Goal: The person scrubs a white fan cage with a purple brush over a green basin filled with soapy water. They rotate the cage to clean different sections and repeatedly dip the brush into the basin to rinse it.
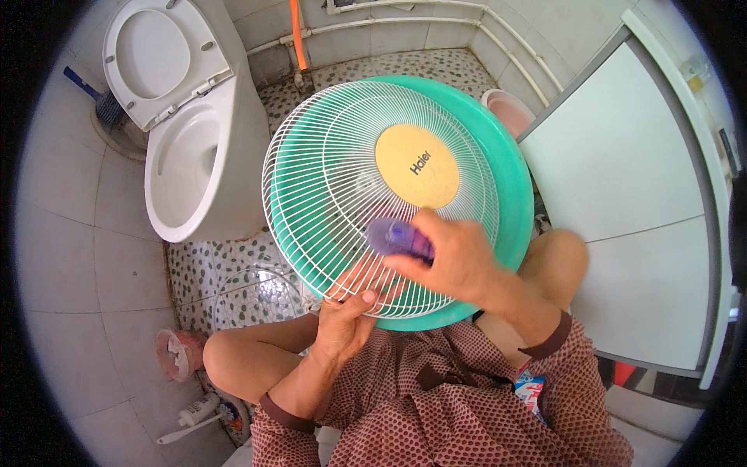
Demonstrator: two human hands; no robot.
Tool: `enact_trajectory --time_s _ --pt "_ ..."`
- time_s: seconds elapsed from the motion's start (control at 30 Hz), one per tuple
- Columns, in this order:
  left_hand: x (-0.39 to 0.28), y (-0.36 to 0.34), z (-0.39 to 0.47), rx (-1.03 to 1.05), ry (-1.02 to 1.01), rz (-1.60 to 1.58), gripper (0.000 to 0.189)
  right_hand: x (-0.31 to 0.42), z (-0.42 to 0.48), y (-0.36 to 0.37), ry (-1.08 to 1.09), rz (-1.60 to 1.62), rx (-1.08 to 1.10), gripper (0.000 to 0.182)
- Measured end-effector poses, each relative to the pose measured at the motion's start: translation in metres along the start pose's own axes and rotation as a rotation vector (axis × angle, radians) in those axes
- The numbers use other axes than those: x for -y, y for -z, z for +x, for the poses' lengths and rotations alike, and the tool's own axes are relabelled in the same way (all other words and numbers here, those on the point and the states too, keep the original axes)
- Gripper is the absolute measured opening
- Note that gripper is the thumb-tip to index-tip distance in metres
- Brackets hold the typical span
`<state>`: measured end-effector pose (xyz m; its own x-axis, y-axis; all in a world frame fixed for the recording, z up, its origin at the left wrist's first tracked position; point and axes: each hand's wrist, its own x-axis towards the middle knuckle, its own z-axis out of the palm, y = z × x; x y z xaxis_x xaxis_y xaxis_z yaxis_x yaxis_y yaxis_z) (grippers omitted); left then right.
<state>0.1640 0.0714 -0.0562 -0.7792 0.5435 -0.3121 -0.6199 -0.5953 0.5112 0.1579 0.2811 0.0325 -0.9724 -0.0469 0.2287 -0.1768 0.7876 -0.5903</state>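
A white wire fan grille [344,146] with a yellow Haier centre badge [417,166] rests tilted over a large green plastic basin [513,198]. My left hand [350,309] grips the grille's near rim, thumb on top and fingers showing through the wires from beneath. In my right hand [455,251] is a purple scrubbing brush [397,238], held against or just above the wires below the badge. The brush's underside is hidden, so contact with the wires cannot be made out. The basin's inside shows only through the wires.
At the left stands a white toilet [187,169] with its lid raised, a toilet brush [108,108] behind it. A pink waste bin [175,353] and a white bottle [198,408] are at lower left. A cabinet door [630,163] borders the right; a pink bucket [509,111] sits beyond the basin.
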Motion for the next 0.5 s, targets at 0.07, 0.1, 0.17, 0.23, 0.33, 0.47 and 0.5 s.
enact_trajectory --time_s 0.07,0.1,0.17,0.23,0.33,0.47,0.5 --pt "0.000 0.002 -0.002 0.013 0.001 0.008 0.071 -0.016 0.007 0.007 -0.058 0.095 -0.065 0.048" --pt "0.000 0.000 -0.003 0.025 -0.019 0.015 0.071 -0.024 0.008 0.011 -0.085 0.141 -0.094 0.048" --pt "0.000 -0.004 -0.004 0.050 -0.057 0.028 0.072 -0.033 0.004 0.018 -0.129 0.203 -0.159 0.046" --pt "-0.005 -0.007 -0.005 0.052 -0.097 0.053 0.073 -0.042 -0.004 0.022 -0.159 0.220 -0.168 0.046" --pt "-0.014 -0.012 -0.006 0.052 -0.088 0.046 0.072 -0.056 -0.021 0.025 -0.182 0.152 -0.166 0.047" --pt "-0.037 -0.036 -0.007 0.211 -0.049 0.000 0.069 -0.039 -0.033 0.036 -0.204 0.106 -0.265 0.050" --pt "-0.044 -0.049 -0.006 0.291 -0.052 -0.022 0.067 -0.031 -0.032 0.044 -0.184 0.100 -0.299 0.052"
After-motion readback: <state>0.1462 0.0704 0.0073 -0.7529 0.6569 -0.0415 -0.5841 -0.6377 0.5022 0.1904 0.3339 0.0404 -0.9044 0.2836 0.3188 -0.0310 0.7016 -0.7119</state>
